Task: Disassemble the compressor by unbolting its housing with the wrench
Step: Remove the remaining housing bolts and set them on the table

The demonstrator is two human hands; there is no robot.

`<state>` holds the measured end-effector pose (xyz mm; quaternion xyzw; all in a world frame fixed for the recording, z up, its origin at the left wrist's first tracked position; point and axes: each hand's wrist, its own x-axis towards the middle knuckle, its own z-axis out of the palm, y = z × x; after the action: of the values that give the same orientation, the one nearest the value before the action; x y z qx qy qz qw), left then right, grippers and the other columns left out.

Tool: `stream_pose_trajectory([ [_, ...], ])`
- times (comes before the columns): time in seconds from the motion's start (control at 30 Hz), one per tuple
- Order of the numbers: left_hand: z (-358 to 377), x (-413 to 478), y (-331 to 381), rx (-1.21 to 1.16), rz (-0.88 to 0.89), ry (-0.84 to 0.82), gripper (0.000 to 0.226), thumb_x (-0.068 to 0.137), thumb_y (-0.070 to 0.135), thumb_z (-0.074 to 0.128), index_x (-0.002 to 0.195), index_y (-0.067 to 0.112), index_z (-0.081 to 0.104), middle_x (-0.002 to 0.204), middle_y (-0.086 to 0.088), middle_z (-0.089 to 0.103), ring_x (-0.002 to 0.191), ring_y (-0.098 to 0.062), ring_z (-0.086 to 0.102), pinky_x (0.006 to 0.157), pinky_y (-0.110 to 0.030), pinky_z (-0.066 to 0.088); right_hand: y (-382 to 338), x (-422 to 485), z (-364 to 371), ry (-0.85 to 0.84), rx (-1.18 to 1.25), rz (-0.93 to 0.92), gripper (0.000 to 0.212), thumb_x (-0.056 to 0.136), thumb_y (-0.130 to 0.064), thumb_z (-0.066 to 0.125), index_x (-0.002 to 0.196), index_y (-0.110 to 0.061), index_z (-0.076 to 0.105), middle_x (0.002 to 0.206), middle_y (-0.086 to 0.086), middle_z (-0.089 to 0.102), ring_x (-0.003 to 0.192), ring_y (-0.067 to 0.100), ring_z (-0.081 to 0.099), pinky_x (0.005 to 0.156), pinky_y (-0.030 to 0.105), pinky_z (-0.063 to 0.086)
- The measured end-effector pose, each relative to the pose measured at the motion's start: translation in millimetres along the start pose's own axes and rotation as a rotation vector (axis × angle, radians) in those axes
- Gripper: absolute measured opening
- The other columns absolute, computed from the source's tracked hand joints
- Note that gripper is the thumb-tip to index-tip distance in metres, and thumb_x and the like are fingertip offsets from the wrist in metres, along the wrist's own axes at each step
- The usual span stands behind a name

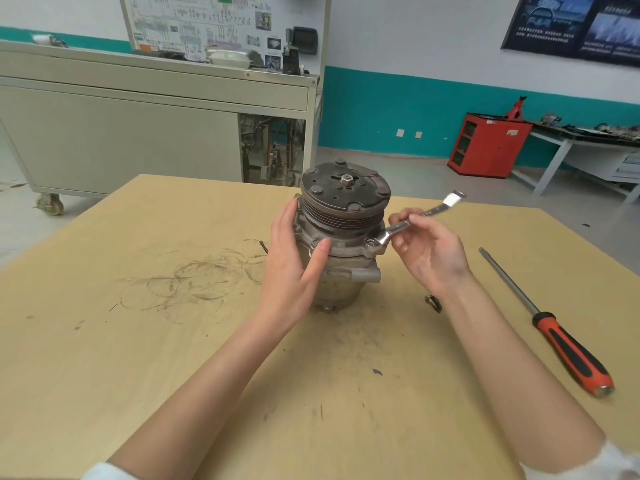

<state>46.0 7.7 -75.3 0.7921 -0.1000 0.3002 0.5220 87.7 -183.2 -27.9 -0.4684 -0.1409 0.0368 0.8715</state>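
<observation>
The compressor (343, 268) stands upright near the middle of the wooden table (156, 341), its dark grooved pulley facing up. The wrench (427, 213) has its lower end set on a bolt (370, 242) at the right front of the housing flange, and its handle slants up and away to the right. The right hand (429, 252), palm turned up and wrist bent, pinches the wrench shaft between curled fingertips and thumb. The left hand (294, 258) lies flat against the housing's left side, fingers straight and together, thumb stretched across the front flange. A small dark part (433, 302) lies just beside the right wrist; an orange-handled screwdriver (554, 336) lies further right
</observation>
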Motion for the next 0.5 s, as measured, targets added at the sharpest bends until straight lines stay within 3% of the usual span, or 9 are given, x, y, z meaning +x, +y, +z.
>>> stream_pose_trajectory([
  [0.13, 0, 0, 0, 0.002, -0.002, -0.005, 0.072, 0.093, 0.043, 0.046, 0.153, 0.011, 0.023, 0.155, -0.003, 0.031, 0.143, -0.01, 0.026, 0.119, -0.034, 0.024, -14, 24, -5, -0.171, -0.104, 0.167, 0.016, 0.08, -0.008, 0.044, 0.075, -0.006, 0.059, 0.067, 0.007, 0.066, 0.046, 0.013, 0.053, 0.049, 0.018, 0.04],
  [0.27, 0, -1, 0, 0.016, -0.015, -0.002, 0.072, 0.093, 0.045, 0.045, 0.153, 0.011, 0.023, 0.155, -0.003, 0.03, 0.143, -0.012, 0.026, 0.119, -0.039, 0.025, -16, 25, -6, -0.208, -0.094, 0.175, 0.028, 0.082, -0.007, 0.044, 0.07, -0.01, 0.069, 0.071, 0.005, 0.068, 0.051, 0.01, 0.058, 0.05, 0.016, 0.046],
  [0.4, 0, -1, -1, 0.025, -0.027, -0.004, 0.073, 0.092, 0.047, 0.044, 0.153, 0.015, 0.021, 0.156, -0.001, 0.029, 0.143, -0.01, 0.025, 0.119, -0.04, 0.025, -29, 5, -3, -0.132, -0.16, -0.058, 0.026, 0.087, -0.004, 0.049, 0.073, -0.008, 0.07, 0.076, 0.008, 0.07, 0.058, 0.013, 0.064, 0.057, 0.018, 0.052],
  [0.5, 1, -1, -2, 0.028, -0.024, 0.0, 0.072, 0.093, 0.046, 0.044, 0.153, 0.014, 0.022, 0.156, -0.002, 0.029, 0.144, -0.011, 0.025, 0.119, -0.041, 0.024, -36, -17, 12, 0.026, -0.54, -0.373, 0.017, 0.093, -0.008, 0.054, 0.082, -0.009, 0.068, 0.077, 0.006, 0.073, 0.063, 0.018, 0.069, 0.059, 0.02, 0.055],
])
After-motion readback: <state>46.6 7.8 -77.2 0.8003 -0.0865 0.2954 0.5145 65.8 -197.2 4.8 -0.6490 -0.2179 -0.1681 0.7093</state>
